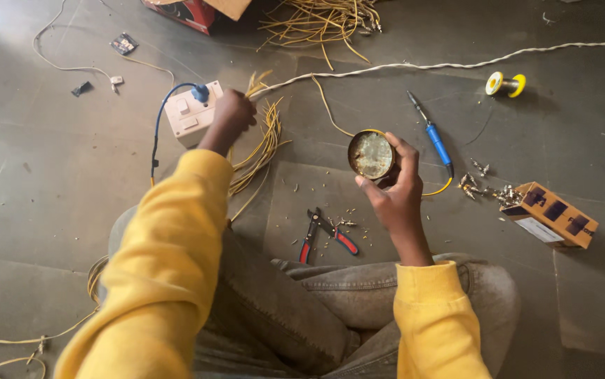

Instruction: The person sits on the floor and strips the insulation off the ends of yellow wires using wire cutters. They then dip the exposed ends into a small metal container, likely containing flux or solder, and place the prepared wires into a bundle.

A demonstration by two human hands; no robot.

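Observation:
My right hand (397, 188) holds a small round tin (371, 155) with a dull, crusted filling, lifted above the floor. My left hand (233, 116) reaches forward and grips a bunch of yellow wires (266, 133) right beside a cream switch socket box (189, 112) with a blue plug (200, 92) in it. A blue-handled soldering iron (434, 137) lies on the floor just beyond the tin. Red-handled wire strippers (325, 234) lie open in front of my knees.
An orange cardboard box (553, 215) and small metal connectors (486, 187) lie at the right. A yellow solder spool (504, 84) sits far right. A white twisted cord (456, 64) crosses the floor. More yellow wires (320, 22) and a red box (191, 11) are at the top.

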